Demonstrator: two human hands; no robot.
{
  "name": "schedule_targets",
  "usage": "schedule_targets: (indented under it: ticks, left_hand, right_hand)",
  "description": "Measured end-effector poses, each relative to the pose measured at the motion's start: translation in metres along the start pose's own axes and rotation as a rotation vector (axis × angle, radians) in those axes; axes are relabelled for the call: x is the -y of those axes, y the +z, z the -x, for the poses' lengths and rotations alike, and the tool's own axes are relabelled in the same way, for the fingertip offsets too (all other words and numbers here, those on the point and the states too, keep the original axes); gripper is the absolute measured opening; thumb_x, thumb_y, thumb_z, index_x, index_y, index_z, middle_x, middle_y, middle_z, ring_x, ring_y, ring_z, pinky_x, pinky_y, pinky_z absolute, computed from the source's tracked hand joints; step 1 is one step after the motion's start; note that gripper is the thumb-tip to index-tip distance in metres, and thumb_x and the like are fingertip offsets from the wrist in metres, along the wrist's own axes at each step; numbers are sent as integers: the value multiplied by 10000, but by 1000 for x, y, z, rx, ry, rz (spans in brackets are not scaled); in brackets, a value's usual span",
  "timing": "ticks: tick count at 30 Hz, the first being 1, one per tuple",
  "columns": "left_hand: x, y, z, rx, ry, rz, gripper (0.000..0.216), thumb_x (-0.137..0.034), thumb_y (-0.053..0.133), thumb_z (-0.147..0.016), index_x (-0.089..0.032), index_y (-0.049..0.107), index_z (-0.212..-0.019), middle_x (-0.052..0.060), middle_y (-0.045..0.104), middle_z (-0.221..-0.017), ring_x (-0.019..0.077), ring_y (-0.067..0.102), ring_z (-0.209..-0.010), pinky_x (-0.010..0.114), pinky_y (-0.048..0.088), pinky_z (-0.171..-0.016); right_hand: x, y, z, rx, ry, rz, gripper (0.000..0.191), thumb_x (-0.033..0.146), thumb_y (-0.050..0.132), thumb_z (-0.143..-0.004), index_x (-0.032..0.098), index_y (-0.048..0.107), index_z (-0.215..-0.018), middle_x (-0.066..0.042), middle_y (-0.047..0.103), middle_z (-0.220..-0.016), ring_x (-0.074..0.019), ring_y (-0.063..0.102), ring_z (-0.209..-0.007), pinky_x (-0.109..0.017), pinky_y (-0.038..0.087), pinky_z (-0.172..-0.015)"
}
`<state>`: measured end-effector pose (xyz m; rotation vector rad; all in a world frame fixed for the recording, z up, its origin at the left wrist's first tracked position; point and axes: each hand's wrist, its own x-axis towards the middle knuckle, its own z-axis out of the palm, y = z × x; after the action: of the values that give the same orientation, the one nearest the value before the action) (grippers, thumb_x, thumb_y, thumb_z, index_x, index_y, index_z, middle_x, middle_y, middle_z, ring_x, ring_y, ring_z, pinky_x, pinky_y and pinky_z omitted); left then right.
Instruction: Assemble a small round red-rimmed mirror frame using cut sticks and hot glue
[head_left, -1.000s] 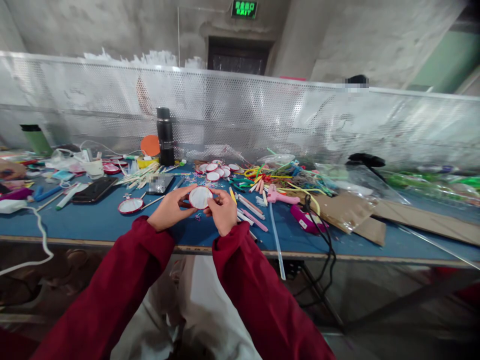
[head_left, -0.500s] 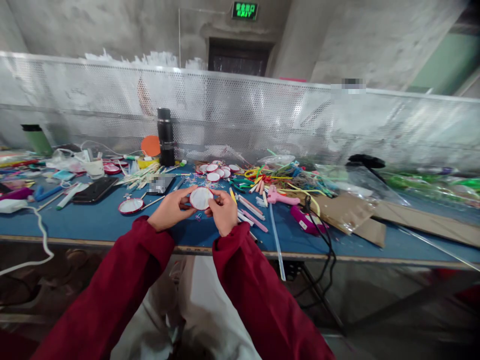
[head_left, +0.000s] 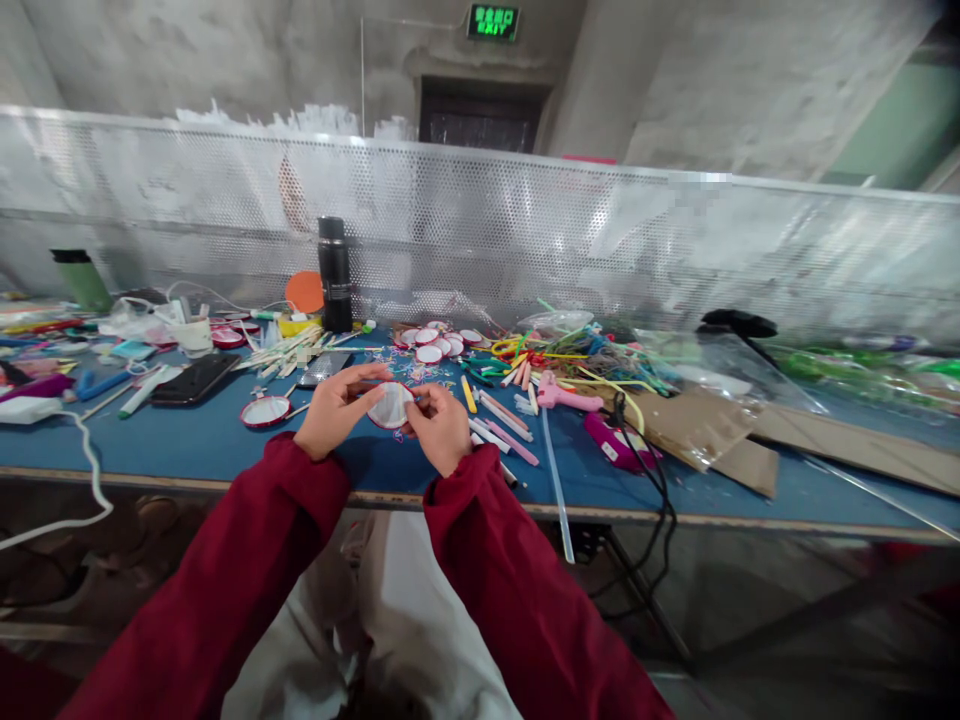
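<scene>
Between my two hands is a round white disc with a red rim, tilted and held just above the blue table. My left hand grips its left edge, thumb on the near face. On the right edge, my right hand pinches it between thumb and fingers. A similar red-rimmed disc lies on the table to the left. Behind my hands is a pile of more such discs. Small coloured loops lie scattered under and behind the held disc.
Pens and markers, a pink glue gun and a purple device with a black cable are at the right. Cardboard lies beyond them. A black bottle stands at the back, a phone at the left.
The disc has moved slightly left and down and is turned in my hands. My left thumb now lies across its near side. The view has shifted a little.
</scene>
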<state>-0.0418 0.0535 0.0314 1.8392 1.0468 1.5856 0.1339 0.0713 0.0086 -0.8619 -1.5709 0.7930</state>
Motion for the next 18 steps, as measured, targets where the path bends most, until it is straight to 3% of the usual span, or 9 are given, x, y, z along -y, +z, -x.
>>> schedule_targets:
  ticks: [4,12,16,18]
  left_hand:
    - [4,-1,-2,-25,-45,-56,475,-488,699,-813,-145,689,-1142,108,748,-1005,234,694,-886,333,565,-751]
    - [2,1,0,179,-216,-35,556,-484,743,-753,-160,630,-1190,94,689,-1030,226,667,-812,303,583,-566]
    - [2,1,0,178,-247,-21,576,-486,685,-810,-192,561,-1288,111,640,-1138,225,661,-830,281,570,-494]
    - [3,0,0,192,-232,-10,698,-474,717,-789,-206,480,-1389,132,613,-1229,239,668,-864,294,580,-512]
  right_hand:
    - [1,0,0,27,13,-15,81,290,600,-821,235,604,-880,49,636,-607,-165,680,-529,-262,535,-507]
    - [5,-1,0,55,51,-52,113,342,605,-838,231,600,-857,14,663,-698,-179,709,-603,-250,542,-469]
    - [6,1,0,90,122,-185,246,348,580,-855,238,593,-1075,24,666,-657,-184,701,-553,-251,536,-425]
    - [5,0,-1,79,135,-213,329,330,567,-860,242,570,-1177,31,664,-652,-180,696,-534,-251,540,-425]
